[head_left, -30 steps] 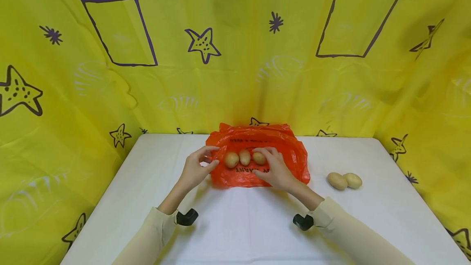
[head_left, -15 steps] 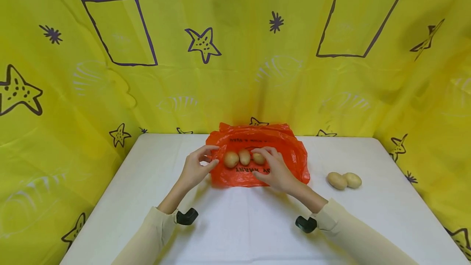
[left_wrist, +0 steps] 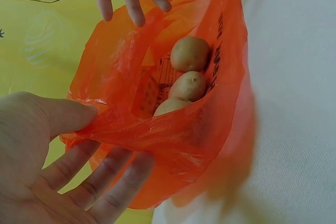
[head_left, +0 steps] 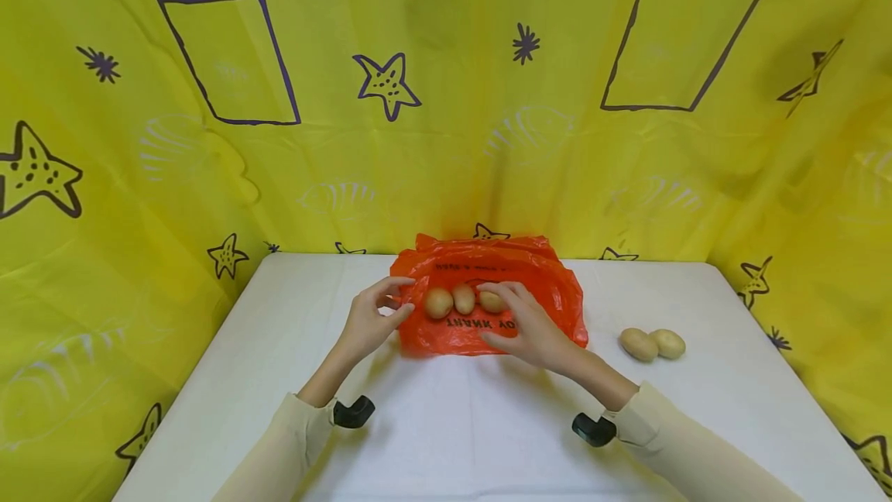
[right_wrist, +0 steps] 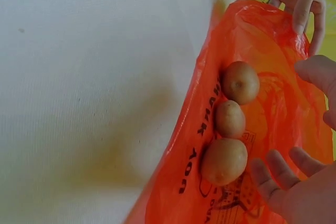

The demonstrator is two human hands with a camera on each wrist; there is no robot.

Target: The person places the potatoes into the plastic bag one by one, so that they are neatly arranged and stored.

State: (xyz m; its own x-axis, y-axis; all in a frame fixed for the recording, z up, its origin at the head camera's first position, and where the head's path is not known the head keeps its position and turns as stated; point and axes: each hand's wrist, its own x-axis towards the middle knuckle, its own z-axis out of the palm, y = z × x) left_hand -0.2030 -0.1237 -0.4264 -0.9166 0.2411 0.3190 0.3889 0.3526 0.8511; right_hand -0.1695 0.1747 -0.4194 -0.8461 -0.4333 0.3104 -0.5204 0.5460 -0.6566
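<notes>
Thin red plastic bag (head_left: pixel 453 341) at twelve o'clock on white table (head_left: pixel 474 424); three tan, rounded potatoes (head_left: pixel 463 299) inside. Left hand (head_left: pixel 372 321) pinches its nine o'clock edge; right hand (head_left: pixel 535 331) empty, fingers spread. Two pale oval potatoes (head_left: pixel 639 344): four o'clock. I'd advise firm pinch, mouth wide.

A thin, crinkled red plastic bag (head_left: pixel 557 297) is spread wide at the far edge of a white table (head_left: pixel 446 424), its side pinched by the left hand (head_left: pixel 371 318). Black lettering, "THANK YOU", is printed on the bag and is seen upside down from the head. Inside, three tan potatoes are lined up side by side: a roundish left potato (head_left: pixel 437 304), a slimmer, egg-shaped middle potato (head_left: pixel 463 299) and a plump right potato (right_wrist: pixel 224 161). The last is partly covered in the head view, so its contact with its neighbour cannot be judged with certainty.
</notes>
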